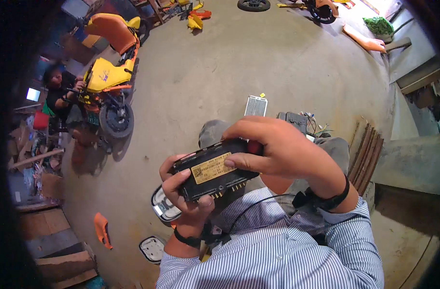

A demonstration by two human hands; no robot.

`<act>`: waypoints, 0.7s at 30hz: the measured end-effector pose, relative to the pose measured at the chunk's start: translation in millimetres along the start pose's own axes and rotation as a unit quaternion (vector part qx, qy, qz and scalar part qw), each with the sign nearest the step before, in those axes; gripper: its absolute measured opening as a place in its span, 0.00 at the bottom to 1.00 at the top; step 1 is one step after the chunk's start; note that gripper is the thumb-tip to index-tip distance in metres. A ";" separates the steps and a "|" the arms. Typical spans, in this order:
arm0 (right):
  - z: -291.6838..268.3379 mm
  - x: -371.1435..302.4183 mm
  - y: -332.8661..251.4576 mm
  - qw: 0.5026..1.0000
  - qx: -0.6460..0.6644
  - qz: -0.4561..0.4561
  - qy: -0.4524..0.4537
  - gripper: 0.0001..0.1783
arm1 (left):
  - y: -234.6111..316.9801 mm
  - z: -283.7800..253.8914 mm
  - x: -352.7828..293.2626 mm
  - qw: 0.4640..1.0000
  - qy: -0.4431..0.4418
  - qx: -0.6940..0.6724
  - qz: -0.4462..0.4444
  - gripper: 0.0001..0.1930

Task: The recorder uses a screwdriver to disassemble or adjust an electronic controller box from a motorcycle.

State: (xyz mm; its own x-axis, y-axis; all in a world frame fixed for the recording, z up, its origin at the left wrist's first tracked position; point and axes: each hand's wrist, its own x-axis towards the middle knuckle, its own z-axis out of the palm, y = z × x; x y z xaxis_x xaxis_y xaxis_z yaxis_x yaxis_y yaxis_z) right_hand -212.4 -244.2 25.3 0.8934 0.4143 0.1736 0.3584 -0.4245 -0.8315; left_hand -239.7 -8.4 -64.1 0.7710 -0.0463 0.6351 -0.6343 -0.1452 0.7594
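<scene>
Held up in front of my lap is a black box-shaped electronic module (205, 190) with a yellowish printed label and a row of brass-coloured terminals along its lower edge. My left hand (183, 190) grips its left end, with fingers over the top face and the thumb by the terminals. On the other end, my right hand (277, 147) is closed round the module, its thumb pressed flat by the label. Something red shows under the right hand; I cannot make out what it is. A dark band with a cable circles each of my wrists.
Beyond my knees lie a silver finned metal unit (256, 106) and a dark box (295, 122) with loose wires. White-edged parts (152, 249) and an orange panel (102, 230) are at left. A person (61, 96) crouches by a yellow-orange scooter (106, 74). Rusty bars (366, 156) lie right.
</scene>
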 end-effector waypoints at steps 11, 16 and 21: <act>-1.5 20.1 -4.3 0.999 0.018 0.039 -0.013 0.21 | -4.1 -21.0 22.5 0.989 -0.145 -0.014 -0.024 0.45; -16.7 19.3 -0.1 0.993 0.047 0.028 0.109 0.22 | 1.0 -26.5 28.5 0.994 -0.101 0.037 0.022 0.42; -64.6 6.0 104.7 0.879 0.165 0.071 0.442 0.30 | -12.8 -34.7 16.8 0.990 -0.043 0.127 0.036 0.41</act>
State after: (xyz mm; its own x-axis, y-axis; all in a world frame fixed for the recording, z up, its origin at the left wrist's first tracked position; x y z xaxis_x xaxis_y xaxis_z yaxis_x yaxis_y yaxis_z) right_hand -152.0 -338.1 -26.6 0.8360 -0.4736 0.2773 0.2590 -0.1049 -0.9602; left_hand -220.6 26.9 -58.2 0.7331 -0.1478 0.6639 -0.6615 -0.3820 0.6454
